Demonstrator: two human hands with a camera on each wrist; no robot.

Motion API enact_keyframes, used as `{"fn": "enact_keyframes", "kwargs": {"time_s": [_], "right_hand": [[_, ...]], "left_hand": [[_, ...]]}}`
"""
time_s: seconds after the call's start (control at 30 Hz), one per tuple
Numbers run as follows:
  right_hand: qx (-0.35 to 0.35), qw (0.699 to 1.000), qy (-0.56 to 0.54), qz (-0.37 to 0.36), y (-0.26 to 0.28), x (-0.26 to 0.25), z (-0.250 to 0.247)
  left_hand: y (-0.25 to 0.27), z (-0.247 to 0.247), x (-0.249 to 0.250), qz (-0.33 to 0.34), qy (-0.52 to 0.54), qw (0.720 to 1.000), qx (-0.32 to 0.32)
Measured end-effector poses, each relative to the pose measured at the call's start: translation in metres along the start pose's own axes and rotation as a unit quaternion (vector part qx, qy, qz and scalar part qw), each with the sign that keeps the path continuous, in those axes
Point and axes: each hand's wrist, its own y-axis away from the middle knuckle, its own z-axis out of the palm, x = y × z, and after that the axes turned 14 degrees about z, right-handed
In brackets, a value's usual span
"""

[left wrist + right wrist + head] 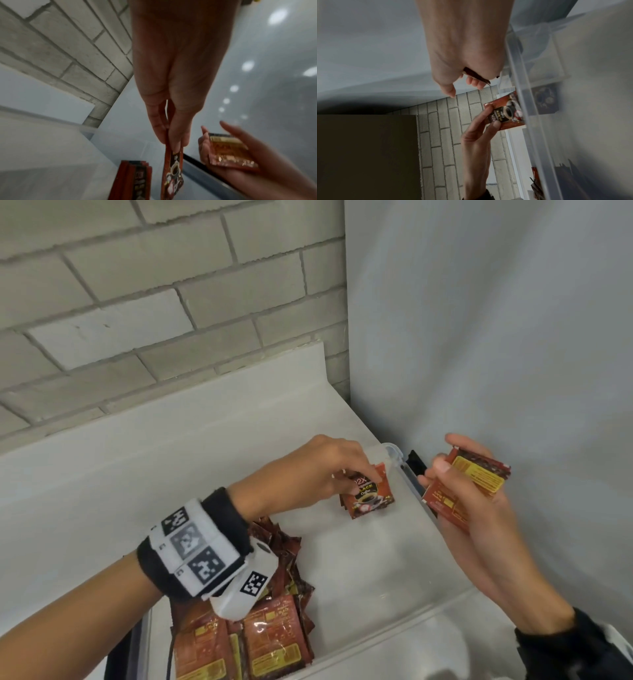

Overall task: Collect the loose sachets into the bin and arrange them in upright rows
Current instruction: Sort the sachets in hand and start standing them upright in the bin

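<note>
Nearest me, a pile of red sachets (274, 642) fills the near-left corner of the clear bin (394, 645), their yellow label text too small to read. Farther in, my left hand (308, 470) pinches one sachet (371, 496) upright; I read "BLACK". On the right, my right hand (469, 491) grips a small stack of sachets (479, 477), partly hidden by fingers.

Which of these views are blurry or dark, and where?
Head view: sharp and evenly lit. Left wrist view: motion blur on the right hand and its sachets, glare spots on the wall. Right wrist view: dark lower left corner, bin wall hazy.
</note>
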Motion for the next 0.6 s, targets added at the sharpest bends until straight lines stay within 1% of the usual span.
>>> {"fn": "enact_keyframes", "kwargs": {"time_s": [0.13,0.33,0.43,0.6], "right_hand": [[0.002,1.000,0.001,0.004,0.001,-0.001,0.002],[0.007,1.000,0.002,0.017,0.001,-0.001,0.001],[0.011,1.000,0.003,0.021,0.001,-0.001,0.001],[0.006,1.000,-0.001,0.024,0.000,-0.001,0.000]], "left_hand": [[-0.011,0.017,-0.012,0.014,-0.065,0.996,-0.055],[-0.022,0.031,-0.013,0.033,-0.152,0.980,-0.125],[-0.022,0.034,-0.017,0.036,-0.183,0.974,-0.129],[-0.021,0.035,-0.019,0.042,-0.228,0.967,-0.103]]}}
